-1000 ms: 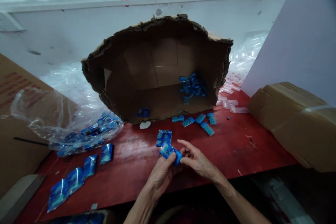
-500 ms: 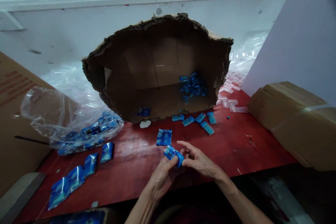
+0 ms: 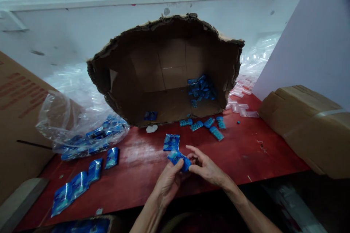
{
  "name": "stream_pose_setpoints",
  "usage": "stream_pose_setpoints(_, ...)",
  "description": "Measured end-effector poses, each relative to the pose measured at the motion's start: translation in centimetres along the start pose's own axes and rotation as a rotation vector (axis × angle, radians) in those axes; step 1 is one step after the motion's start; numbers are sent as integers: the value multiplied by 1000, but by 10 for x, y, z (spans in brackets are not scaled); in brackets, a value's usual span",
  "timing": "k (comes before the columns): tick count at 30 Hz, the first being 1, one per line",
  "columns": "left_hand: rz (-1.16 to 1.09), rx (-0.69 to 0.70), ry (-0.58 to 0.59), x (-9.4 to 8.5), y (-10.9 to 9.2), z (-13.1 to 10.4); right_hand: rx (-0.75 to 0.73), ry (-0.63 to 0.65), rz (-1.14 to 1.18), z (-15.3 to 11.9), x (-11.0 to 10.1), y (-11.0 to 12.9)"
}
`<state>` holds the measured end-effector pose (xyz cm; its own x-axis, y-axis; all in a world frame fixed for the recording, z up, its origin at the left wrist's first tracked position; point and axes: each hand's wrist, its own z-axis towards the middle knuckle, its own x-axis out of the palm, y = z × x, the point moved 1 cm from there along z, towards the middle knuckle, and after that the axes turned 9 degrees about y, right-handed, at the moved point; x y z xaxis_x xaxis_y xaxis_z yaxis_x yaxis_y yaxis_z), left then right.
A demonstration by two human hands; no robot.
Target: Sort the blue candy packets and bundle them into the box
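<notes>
Close to the front of the red table point(image 3: 142, 185), my left hand point(image 3: 169, 178) is closed on a small shiny blue packet point(image 3: 179, 160), its thumb pressed on top. The thumb of my right hand point(image 3: 206, 167) meets the packet's right end, and the other fingers curl behind it with the index finger stretched out. What lies inside the packet is hidden. Just beyond it, a flat blue packet point(image 3: 171, 142) lies on the table. Several small clear bottles of blue beads point(image 3: 216, 133) lie farther off, by the carton's lower edge.
A torn-open carton point(image 3: 153, 98) faces me, with more bead bottles point(image 3: 201, 88) inside. At left are a clear bag of blue packets point(image 3: 95, 134) and a row of packets point(image 3: 79, 184). A closed box point(image 3: 303, 127) and clear plastic pieces point(image 3: 240, 107) are at right.
The held packet has turned slightly and now lies flatter, its left end farther left. Both hands stay almost in place. The whole view has shifted a little.
</notes>
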<state>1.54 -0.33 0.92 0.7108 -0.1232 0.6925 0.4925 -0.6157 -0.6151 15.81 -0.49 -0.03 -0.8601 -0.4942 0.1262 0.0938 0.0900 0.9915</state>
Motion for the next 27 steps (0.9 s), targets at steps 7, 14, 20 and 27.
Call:
stream_pose_setpoints(7, -54, -5, -59, 0, 7, 2, 4, -25, -28, 0, 3, -4)
stream_pose_setpoints(14, -98, -7, 36, 4, 4, -2, 13, -101, -92, -1, 1, -2)
stream_pose_setpoints(20, -44, -33, 61, 5, 2, -2, 30, -22, -96, -4, 2, 1)
stream_pose_setpoints(27, -29, -3, -24, 8, 3, -1, 1, -98, -41, 1, 5, -6)
